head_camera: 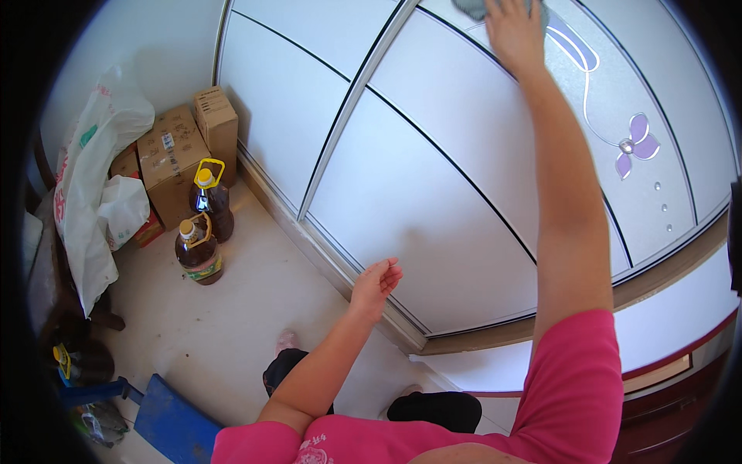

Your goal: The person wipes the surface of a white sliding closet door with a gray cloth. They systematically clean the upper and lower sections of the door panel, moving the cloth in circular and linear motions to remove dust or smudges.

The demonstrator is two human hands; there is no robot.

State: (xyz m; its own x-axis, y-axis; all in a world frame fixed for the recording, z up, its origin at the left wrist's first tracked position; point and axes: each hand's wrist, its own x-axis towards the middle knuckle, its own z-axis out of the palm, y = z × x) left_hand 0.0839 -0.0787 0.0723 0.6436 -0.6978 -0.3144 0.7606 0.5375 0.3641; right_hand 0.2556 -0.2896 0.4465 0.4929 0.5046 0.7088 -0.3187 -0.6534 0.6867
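Note:
My right hand (515,36) reaches far up and presses a grey-green cloth (472,8) flat against a white sliding door panel (571,110) of a wardrobe. The cloth is partly cut off by the picture's top edge. Silver lines and a purple flower (637,139) decorate that panel. Lower down, my left hand (378,284) hangs in front of the plain white door section (417,203), its fingers loosely curled, with no object seen in it.
Two large oil bottles (200,255) (213,203) stand on the tiled floor beside cardboard boxes (174,151). White plastic bags (87,191) lie at the left. A blue plastic surface (174,420), perhaps a stool, is near my left side. A raised ledge (330,264) runs beneath the doors.

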